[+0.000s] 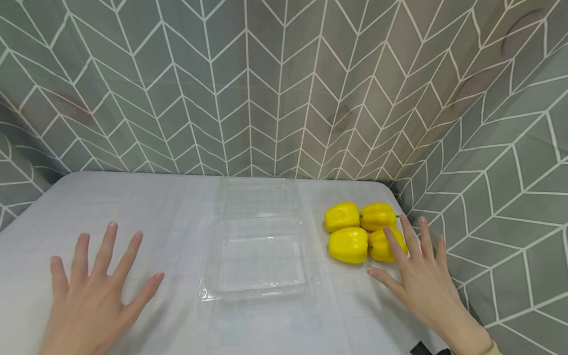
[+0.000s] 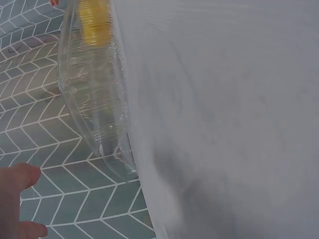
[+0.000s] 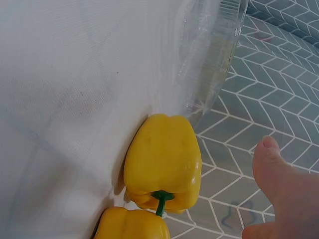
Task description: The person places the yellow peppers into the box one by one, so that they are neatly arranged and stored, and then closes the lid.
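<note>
Fingers spread wide, my left hand [image 1: 95, 291] hovers over the left part of the table and holds nothing. My right hand [image 1: 419, 278], also spread and holding nothing, is near several yellow bell peppers [image 1: 348, 245] grouped on the right; its fingers overlap the nearest right one in the head view. Between the hands lies a clear plastic clamshell container [image 1: 259, 291], its lid [image 1: 259, 197] folded back away from me. A bell pepper [image 3: 162, 159] with a green stem shows large in the right wrist view. The container [image 2: 94, 99] appears edge-on in the left wrist view.
A white cloth [image 1: 164, 207] covers the table. Behind it and along the right side hang grey curtains [image 1: 266, 88] with a white chevron pattern. A small black object [image 1: 420, 348] shows at the bottom edge by my right wrist.
</note>
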`<state>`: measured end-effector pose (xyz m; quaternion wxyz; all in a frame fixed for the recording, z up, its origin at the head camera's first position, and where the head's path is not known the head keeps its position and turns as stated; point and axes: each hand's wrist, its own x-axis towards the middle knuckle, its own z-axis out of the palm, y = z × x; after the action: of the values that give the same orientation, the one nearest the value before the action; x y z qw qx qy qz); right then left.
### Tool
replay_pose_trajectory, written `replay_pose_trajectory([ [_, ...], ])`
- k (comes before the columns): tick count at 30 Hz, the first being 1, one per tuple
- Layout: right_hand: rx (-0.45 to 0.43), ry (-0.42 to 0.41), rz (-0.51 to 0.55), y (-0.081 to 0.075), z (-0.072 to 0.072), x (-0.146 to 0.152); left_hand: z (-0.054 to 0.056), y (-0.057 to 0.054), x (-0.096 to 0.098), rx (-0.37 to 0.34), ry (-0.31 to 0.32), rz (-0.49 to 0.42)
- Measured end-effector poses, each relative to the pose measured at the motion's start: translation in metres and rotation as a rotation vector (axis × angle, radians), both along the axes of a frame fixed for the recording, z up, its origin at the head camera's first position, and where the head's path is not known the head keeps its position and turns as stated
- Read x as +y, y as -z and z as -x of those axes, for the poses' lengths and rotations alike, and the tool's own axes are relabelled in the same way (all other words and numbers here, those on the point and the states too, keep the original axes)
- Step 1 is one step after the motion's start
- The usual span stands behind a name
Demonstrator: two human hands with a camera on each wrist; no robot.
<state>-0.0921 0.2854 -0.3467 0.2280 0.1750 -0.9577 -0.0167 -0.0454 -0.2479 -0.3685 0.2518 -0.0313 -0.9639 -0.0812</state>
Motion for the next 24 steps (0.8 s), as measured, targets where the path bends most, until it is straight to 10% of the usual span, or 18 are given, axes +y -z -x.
replay_pose_trajectory([
  [24, -0.076, 0.006, 0.099, 0.007, 0.018, 0.008, 0.009, 0.009, 0.015, -0.114, 0.109, -0.287],
])
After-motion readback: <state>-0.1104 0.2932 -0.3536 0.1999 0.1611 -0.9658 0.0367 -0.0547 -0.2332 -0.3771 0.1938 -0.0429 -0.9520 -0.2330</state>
